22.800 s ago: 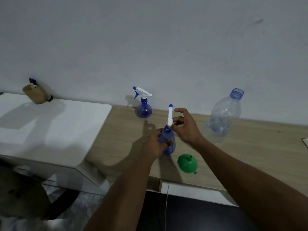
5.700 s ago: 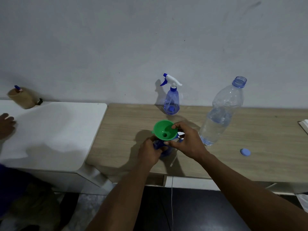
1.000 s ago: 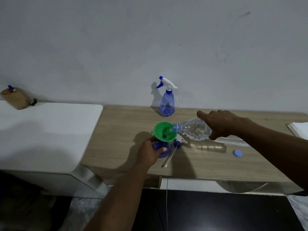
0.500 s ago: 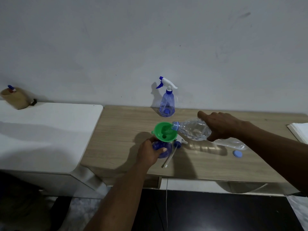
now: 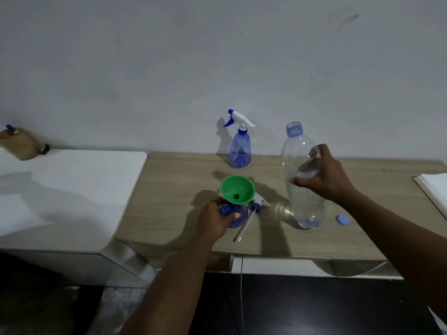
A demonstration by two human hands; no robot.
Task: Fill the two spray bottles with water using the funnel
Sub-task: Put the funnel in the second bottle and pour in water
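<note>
Head view, contents listed by size. Wall: plain grey-white, scuffed, no writing. White cabinet top (image 5: 72,197), at left, abutting the counter; a tan holder (image 5: 19,144) with a blue-tipped item sits at its far corner against the wall. Wooden counter (image 5: 169,189), light grain, carrying all task items. Large clear water bottle (image 5: 302,199), upright on the counter at right, uncapped, blue neck ring, a little water visible low in the body; no label or brand can be read. Right hand (image 5: 326,180): grip wrapped around the upper body of the water bottle, fingers pressing its side. Left hand (image 5: 215,220): grip curled around the near spray bottle (image 5: 238,215), a blue translucent body standing at the counter's middle front, mostly hidden by the hand. Far spray bottle (image 5: 240,148), blue translucent with white-and-blue trigger head fitted, upright by the wall, well apart from both hands; no lettering legible. Green funnel (image 5: 238,189), seated in the neck of the near spray bottle, mouth up, tilted slightly toward the camera. Loose trigger head (image 5: 257,205) with white dip tube, lying flat on the counter just right of the near spray bottle. Blue cap (image 5: 342,220), lying on the counter just right of the water bottle's base. White paper or book edge (image 5: 433,187), far right, content unreadable.
</note>
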